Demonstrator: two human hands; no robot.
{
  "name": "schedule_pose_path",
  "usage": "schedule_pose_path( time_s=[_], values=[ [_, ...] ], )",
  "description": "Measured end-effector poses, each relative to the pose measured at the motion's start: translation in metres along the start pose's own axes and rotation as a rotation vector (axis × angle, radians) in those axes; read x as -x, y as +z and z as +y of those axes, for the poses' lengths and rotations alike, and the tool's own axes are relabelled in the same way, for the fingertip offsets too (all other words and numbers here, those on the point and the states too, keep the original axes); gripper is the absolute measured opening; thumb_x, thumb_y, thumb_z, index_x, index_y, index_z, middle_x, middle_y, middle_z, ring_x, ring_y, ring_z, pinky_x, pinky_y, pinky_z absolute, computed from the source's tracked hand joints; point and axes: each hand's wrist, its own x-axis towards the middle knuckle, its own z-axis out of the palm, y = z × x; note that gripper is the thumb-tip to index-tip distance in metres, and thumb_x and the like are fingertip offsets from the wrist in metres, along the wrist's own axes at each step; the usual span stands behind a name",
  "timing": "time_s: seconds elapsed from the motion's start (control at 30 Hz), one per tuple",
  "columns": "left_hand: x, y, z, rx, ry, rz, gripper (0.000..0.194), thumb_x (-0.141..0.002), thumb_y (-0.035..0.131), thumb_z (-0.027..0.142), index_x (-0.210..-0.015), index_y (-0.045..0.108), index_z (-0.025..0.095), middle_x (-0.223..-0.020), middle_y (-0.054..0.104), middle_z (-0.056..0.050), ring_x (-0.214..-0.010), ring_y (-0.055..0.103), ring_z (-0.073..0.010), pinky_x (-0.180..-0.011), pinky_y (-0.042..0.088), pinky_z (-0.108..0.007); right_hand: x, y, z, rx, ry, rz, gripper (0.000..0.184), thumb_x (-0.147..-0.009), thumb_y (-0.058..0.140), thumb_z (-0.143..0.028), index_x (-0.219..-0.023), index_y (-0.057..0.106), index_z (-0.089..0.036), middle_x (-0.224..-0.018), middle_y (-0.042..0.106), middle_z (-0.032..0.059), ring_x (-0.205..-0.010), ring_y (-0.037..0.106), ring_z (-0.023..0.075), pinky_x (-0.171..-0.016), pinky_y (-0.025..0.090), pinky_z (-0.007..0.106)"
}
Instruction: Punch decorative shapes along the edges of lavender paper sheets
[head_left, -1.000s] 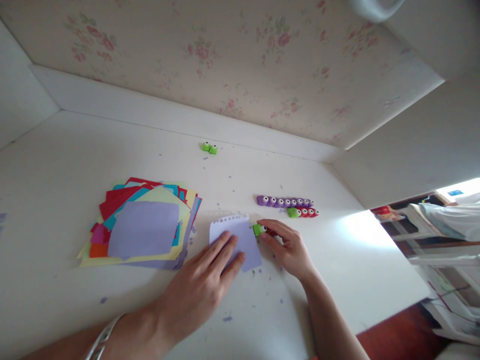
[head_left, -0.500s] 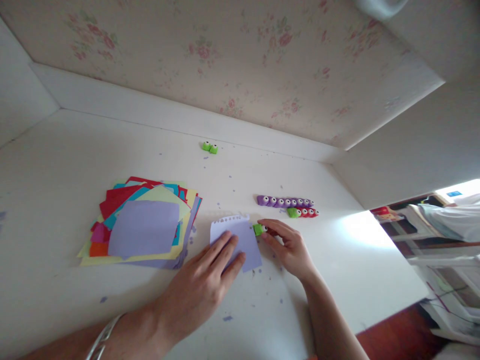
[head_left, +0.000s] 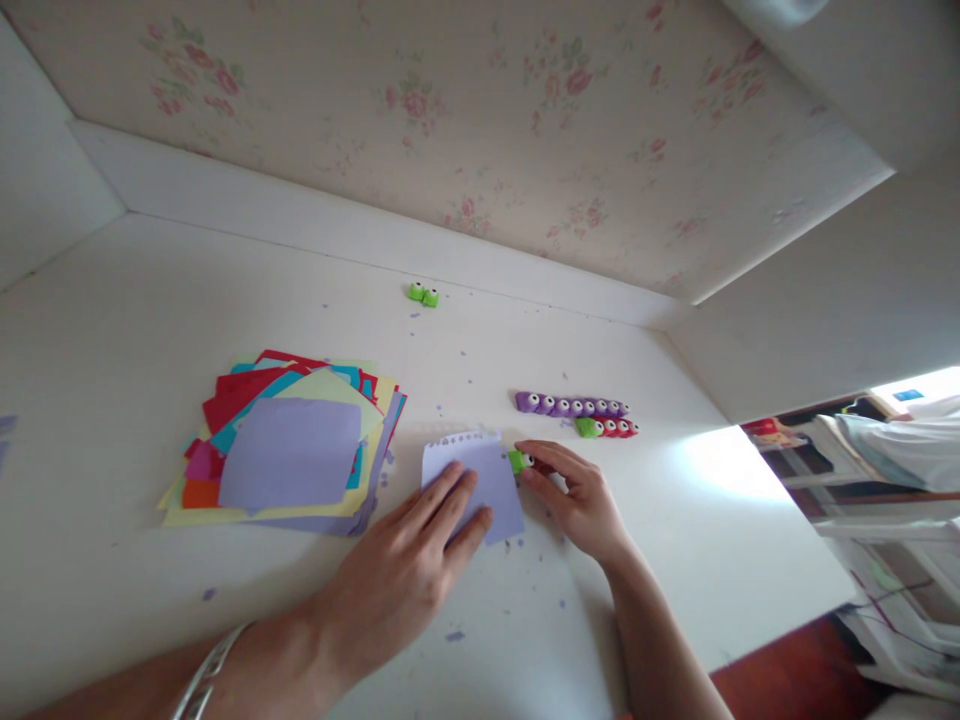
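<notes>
Green punch (head_left: pixel 515 461) touching lilac paper (head_left: pixel 495 482).

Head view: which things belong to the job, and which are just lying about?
Apparently in use:
lilac sheet, under the left hand
green punch, in the right hand

Apparently lying about:
coloured paper stack
purple row
red-and-green row
far green pair
lilac scraps

Paper stack (head_left: pixel 289 455): on tabletop (head_left: pixel 697 540), left of single sheet (head_left: pixel 491 490). Left hand (head_left: pixel 420 550): on sheet. Punch (head_left: pixel 516 462): at sheet's right edge, in fingers of right hand (head_left: pixel 581 500). Rear punch row (head_left: pixel 571 406): behind right hand. Front punch row (head_left: pixel 609 428): just before rear row. Punch pair (head_left: pixel 424 296): near tabletop's back edge.
</notes>
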Motion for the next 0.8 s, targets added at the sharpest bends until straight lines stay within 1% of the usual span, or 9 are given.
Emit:
schedule_pose_path(
  time_s=[0.2,0.37,0.57,0.7,0.8],
  values=[
    [0.0004,0.0012,0.0,0.004,-0.001,-0.004,0.038,-0.093,0.054,0.021,-0.13,0.06,0.014,-0.142,0.055,-0.016,-0.137,0.046,-0.0305,-0.106,0.045,-0.039,0.0002,-0.0003,0.0011,-0.001,0.003,0.012,0.025,-0.091,0.062,-0.025,-0.114,0.072,-0.026,-0.115,0.072,0.0077,-0.099,0.069,0.0211,-0.083,0.059,0.037],
    [0.0009,0.0006,0.0002,0.003,0.0,0.001,0.037,-0.093,0.055,0.021,-0.129,0.06,0.014,-0.142,0.055,-0.016,-0.136,0.046,-0.0306,-0.106,0.045,-0.039,-0.0003,-0.0007,0.0026,-0.007,0.002,0.009,0.024,-0.091,0.061,-0.026,-0.113,0.072,-0.026,-0.115,0.072,0.0075,-0.101,0.069,0.0215,-0.083,0.059,0.037],
    [0.0003,-0.0006,0.0007,-0.005,-0.002,-0.01,0.038,-0.093,0.057,0.023,-0.13,0.059,0.015,-0.142,0.055,-0.015,-0.136,0.047,-0.0297,-0.106,0.044,-0.038,-0.0003,-0.0003,0.0023,-0.004,-0.011,0.005,0.025,-0.091,0.062,-0.024,-0.114,0.072,-0.026,-0.113,0.072,0.0065,-0.093,0.069,0.019,-0.081,0.059,0.036],
    [0.0004,-0.0001,0.0008,-0.008,0.001,-0.025,0.039,-0.092,0.059,0.024,-0.13,0.06,0.014,-0.143,0.054,-0.016,-0.136,0.047,-0.0305,-0.106,0.044,-0.038,-0.0002,0.0,0.002,-0.014,-0.026,-0.005,0.026,-0.091,0.063,-0.024,-0.115,0.072,-0.027,-0.115,0.072,0.0072,-0.101,0.069,0.0207,-0.084,0.059,0.037],
    [0.0009,0.0008,0.0009,-0.011,0.0,-0.034,0.039,-0.092,0.058,0.024,-0.13,0.06,0.014,-0.143,0.054,-0.016,-0.136,0.046,-0.0306,-0.107,0.043,-0.038,0.0,0.0,0.0017,-0.016,-0.03,-0.001,0.026,-0.091,0.063,-0.025,-0.115,0.072,-0.027,-0.116,0.072,0.0078,-0.101,0.069,0.0215,-0.082,0.06,0.038]
  ],
)
